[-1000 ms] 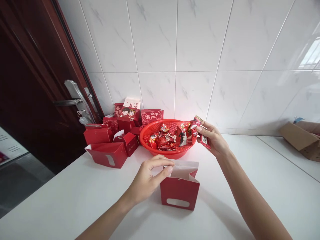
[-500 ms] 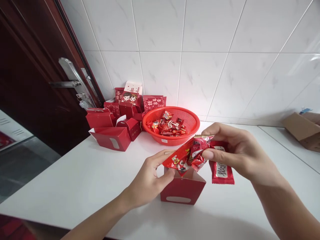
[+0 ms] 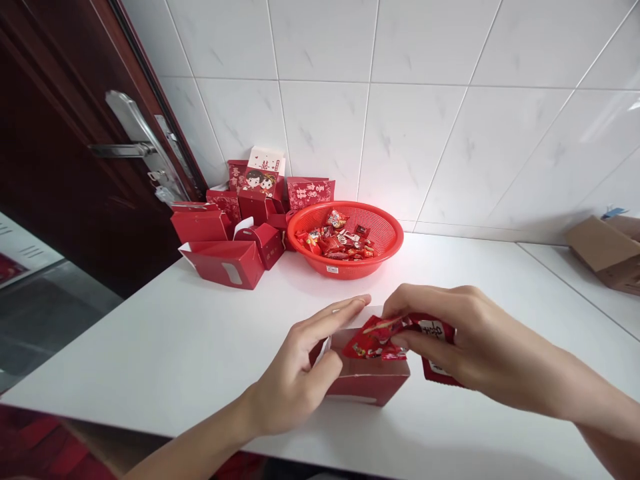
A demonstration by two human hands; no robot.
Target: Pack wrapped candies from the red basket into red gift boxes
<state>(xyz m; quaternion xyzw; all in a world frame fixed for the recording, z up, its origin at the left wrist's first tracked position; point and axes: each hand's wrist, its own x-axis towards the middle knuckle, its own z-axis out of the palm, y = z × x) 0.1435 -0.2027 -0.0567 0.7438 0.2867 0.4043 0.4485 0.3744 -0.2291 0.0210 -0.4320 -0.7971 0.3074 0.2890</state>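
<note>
A small red box [image 3: 367, 388] stands open at the top on the white table. My left hand [image 3: 300, 367] is around the box's left side, thumb at the near edge and fingers along the far one, closed on it. Several red candy packets [image 3: 373, 339] are pinched in my right hand [image 3: 440, 333], partly inside the box's opening. Another red packet with a white label [image 3: 434, 350] hangs under the same hand, outside the box's right side.
Behind the box, a red plastic basket [image 3: 345, 269] holds many wrapped candies. Several red gift boxes [image 3: 225, 263] are grouped at the back left, beside a dark door [image 3: 60, 133]. A cardboard box [image 3: 603, 250] lies at the far right of the white table [image 3: 150, 347].
My right hand has lowered the packets from above the box into its opening. My left hand has let go of the packets and now holds the box's side. The view has shifted slightly.
</note>
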